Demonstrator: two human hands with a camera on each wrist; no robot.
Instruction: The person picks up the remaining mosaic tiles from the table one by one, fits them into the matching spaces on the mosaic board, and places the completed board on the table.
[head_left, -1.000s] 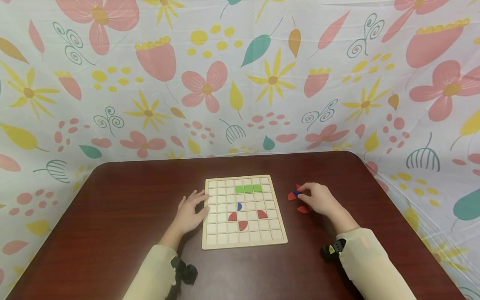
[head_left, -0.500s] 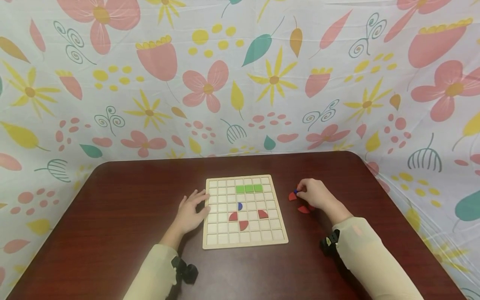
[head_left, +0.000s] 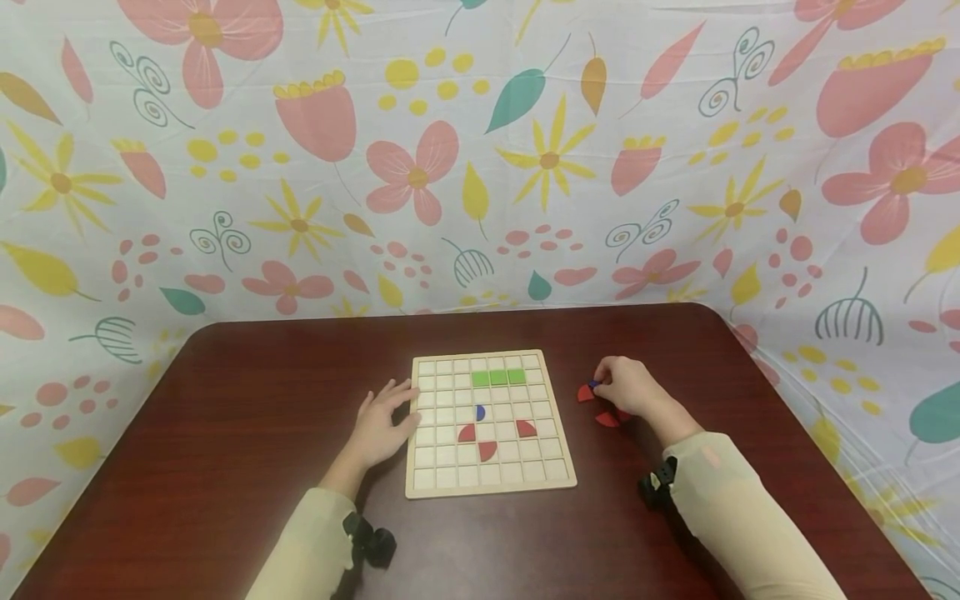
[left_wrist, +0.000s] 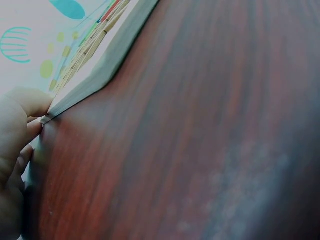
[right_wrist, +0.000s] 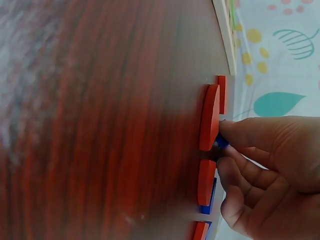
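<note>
Right of the board (head_left: 491, 491), off its edge: right hand (head_left: 633, 388) has thumb and finger together on a small blue piece (right_wrist: 223, 139), clamped between the tips. Most of the piece is covered by the fingers, so its outline isn't readable; can't tell if it's clear of the table (head_left: 262, 417) or touching it. In the head view a red piece (head_left: 585, 393) sits just beside the grip on the board side, another red piece (head_left: 607, 419) just below the hand. Right wrist view: red pieces in front of the fingertips, second blue piece (right_wrist: 213, 196) partly hidden behind one of them, below the pinch.

Left hand (head_left: 382, 427) at the board's left edge, fingers spread, thumb and fingertips touching the rim, thumb apart from fingers.

On the board: three green squares (head_left: 498, 377) in a row, one blue half-round (head_left: 481, 412), three red quarter-rounds (head_left: 488, 451) in separate cells. All well apart from the pinch.
</note>
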